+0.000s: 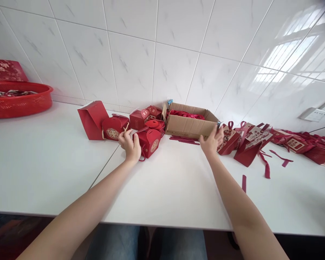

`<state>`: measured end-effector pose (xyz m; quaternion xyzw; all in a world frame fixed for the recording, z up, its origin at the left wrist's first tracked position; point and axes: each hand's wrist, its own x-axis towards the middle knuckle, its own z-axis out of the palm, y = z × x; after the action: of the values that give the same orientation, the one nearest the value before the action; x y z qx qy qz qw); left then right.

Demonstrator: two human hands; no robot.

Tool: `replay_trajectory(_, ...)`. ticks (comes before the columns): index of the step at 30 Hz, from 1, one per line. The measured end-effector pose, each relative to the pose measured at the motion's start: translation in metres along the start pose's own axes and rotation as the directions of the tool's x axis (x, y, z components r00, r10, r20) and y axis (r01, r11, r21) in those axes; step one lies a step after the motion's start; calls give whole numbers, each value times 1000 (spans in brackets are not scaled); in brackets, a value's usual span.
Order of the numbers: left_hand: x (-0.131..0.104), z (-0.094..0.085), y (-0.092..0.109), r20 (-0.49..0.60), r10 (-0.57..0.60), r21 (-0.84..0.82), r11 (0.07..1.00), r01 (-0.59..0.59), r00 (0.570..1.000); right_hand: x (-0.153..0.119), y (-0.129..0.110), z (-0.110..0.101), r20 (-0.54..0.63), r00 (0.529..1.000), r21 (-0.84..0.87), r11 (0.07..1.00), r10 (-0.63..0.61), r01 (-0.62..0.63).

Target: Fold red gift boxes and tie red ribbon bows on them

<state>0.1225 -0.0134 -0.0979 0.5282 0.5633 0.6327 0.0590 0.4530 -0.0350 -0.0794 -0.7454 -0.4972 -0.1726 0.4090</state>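
1. The small red box (151, 144) with a gold round picture sits on the white table (165, 191), right beside the left hand (131, 146). It looks like thin, folded card, so I think it is light and a bit stiff. A hard squeeze could dent it. The shiny sides may slip a little.
2. The best place to hold it would be low on two flat sides, with soft fingers. The red cord (142, 156) by its side is floppy and could snag.
3. The left hand is half curled next to the box. I cannot tell if it is pinching the box or just touching it, because its back hides the spot.
4. The right hand (212, 141) is open with its fingers apart, near the end of the brown carton (192, 126). It is a bit blurry, so I cannot tell if it touches the red bags (247, 146) there.
5. The carton's front wall hides most of the red ribbons (188, 115) inside.
6. Far left, the red basket (18, 106) is cut off by the edge.
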Motion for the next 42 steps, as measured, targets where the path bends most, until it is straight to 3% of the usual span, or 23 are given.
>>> replay_trajectory(4, -1, 2, -1, 61, -24, -16, 1000, 25, 998, 32, -47, 21, 166, 970, -13, 983, -178, 182)
replay_trajectory(7, -1, 0, -1, 91, -30, -15, 999, 31, 995, 42, -62, 29, 270, 941, -14, 976, -206, 218)
replay_trajectory(13, -4, 1, -3, 111, -37, -13, 999, 38, 993, 29, -58, 19, 188, 963, -46, 978, -193, 205)
replay_trajectory(18, -3, 1, -4, 94, -11, 6, 1000, 10, 996, 18, -65, 9, 202, 975, 24, 996, -90, 87)
replay_trajectory(20, -4, -2, -2, 87, 44, 31, 998, -47, 995, 16, -68, 8, 202, 977, 40, 997, -66, 59)
replay_trajectory(23, -9, -9, 6, 93, 269, 73, 958, -276, 959, 16, -69, 10, 230, 966, 66, 992, -120, 108)
replay_trajectory(25, -16, -14, 14, 192, 471, 65, 869, -490, 861, 19, -68, 11, 283, 945, 84, 985, -166, 147)
replay_trajectory(27, -25, -16, 22, 398, 626, -19, 736, -676, 670, 23, -65, 13, 333, 927, 82, 985, -173, 155)
replay_trajectory(29, -33, -16, 28, 595, 679, -138, 614, -777, 431, 27, -61, 13, 357, 921, 72, 987, -158, 141)
replay_trajectory(30, -35, -15, 29, 659, 666, -165, 581, -797, 350, 29, -59, 13, 359, 921, 71, 988, -154, 137)
replay_trajectory(31, -35, -14, 30, 703, 637, -156, 571, -806, 316, 31, -57, 13, 357, 921, 74, 988, -155, 137)
replay_trajectory(32, -33, -12, 29, 731, 599, -113, 580, -807, 328, 32, -55, 13, 354, 921, 80, 987, -160, 141)
replay_trajectory(33, -31, -11, 28, 745, 555, -49, 600, -798, 371, 33, -53, 12, 350, 921, 89, 985, -170, 148)
replay_trajectory(35, -24, -8, 22, 733, 470, 93, 647, -757, 492, 33, -48, 11, 336, 922, 109, 980, -194, 166)
replay_trajectory(37, -18, -7, 15, 698, 415, 200, 670, -715, 584, 32, -44, 11, 323, 921, 128, 974, -217, 184)
replay_trajectory(39, -15, -5, 10, 672, 381, 269, 673, -689, 635, 29, -40, 10, 317, 918, 147, 969, -237, 199)
replay_trajectory(42, -18, -3, 6, 664, 335, 327, 674, -663, 668, 23, -35, 8, 311, 917, 173, 964, -249, 203)
